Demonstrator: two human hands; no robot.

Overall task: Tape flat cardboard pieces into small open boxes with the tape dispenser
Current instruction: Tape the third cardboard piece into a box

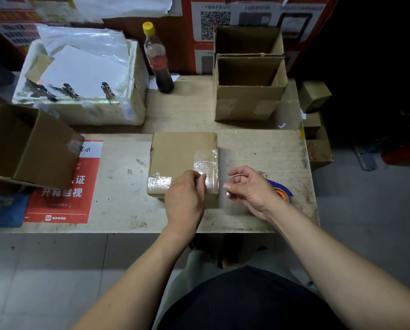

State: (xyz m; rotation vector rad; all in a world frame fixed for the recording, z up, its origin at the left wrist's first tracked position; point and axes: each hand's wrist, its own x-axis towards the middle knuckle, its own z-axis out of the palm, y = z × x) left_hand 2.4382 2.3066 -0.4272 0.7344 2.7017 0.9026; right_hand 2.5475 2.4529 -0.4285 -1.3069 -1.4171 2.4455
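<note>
A: Mid-desk (118, 186), near edge: small cardboard box (182, 160) lies w/ clear tape (205, 166) across its near-right part. Left grip (185, 201) sits on the box's near-right corner, fingers curled down, pressing the tape w/ thumb and fingertips.

B: Right grip?

A: Right grip (245, 186) hovers just right of the box, apart from it. Fingers loosely curled, nothing solid held; can't tell if a tape strand is pinched. Tape dispenser (281, 190) lies on the desk just behind that hand, blue rim and orange core showing, mostly hidden.

B: Other stuff?

A: Far right: two open boxes (248, 101), one behind the other. Far left: white foam box (85, 110) w/ clips. Bottle (157, 60) between them. Another open box (32, 148) at left edge, over a red poster (66, 191).
</note>
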